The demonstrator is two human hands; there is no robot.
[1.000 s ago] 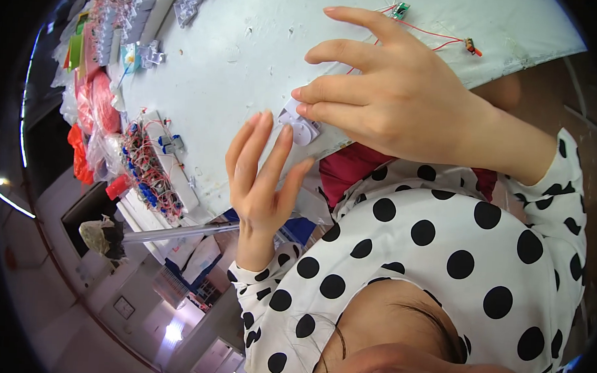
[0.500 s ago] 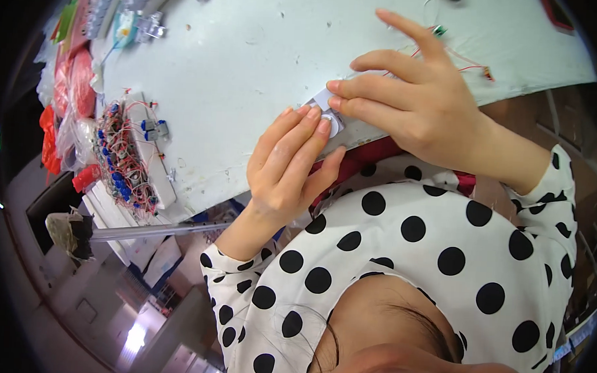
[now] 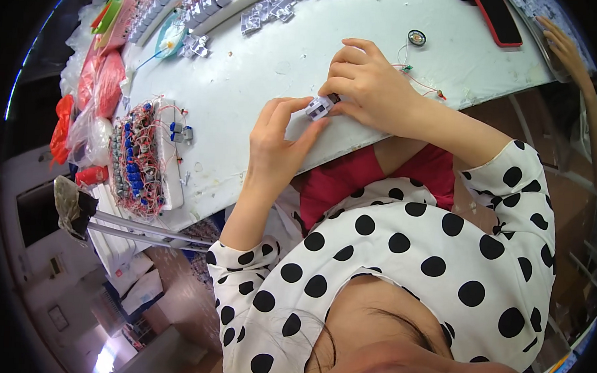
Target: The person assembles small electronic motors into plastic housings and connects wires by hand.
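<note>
Looking down from your head camera, you have a small white plastic housing [image 3: 318, 109] between your two hands, just above or on the near part of the worktop [image 3: 221, 123]; which of the two you cannot tell. It lies ahead and to the right of your left hand [image 3: 274, 140], and toward you and to the left of your right hand [image 3: 364, 85]. Its long axis seems to slant from your left fingertips up toward the right ones, so neither hand is clearly nearer. Your left grip is narrow, index finger on the far side and thumb on the near side of the housing. Your right grip is closed about its other end, fingers curled; a dark patch shows there, too small to identify. Beyond your right hand, apart from the housing, lie a green circuit board [image 3: 407, 69] with red wires and a round speaker [image 3: 417, 38].
</note>
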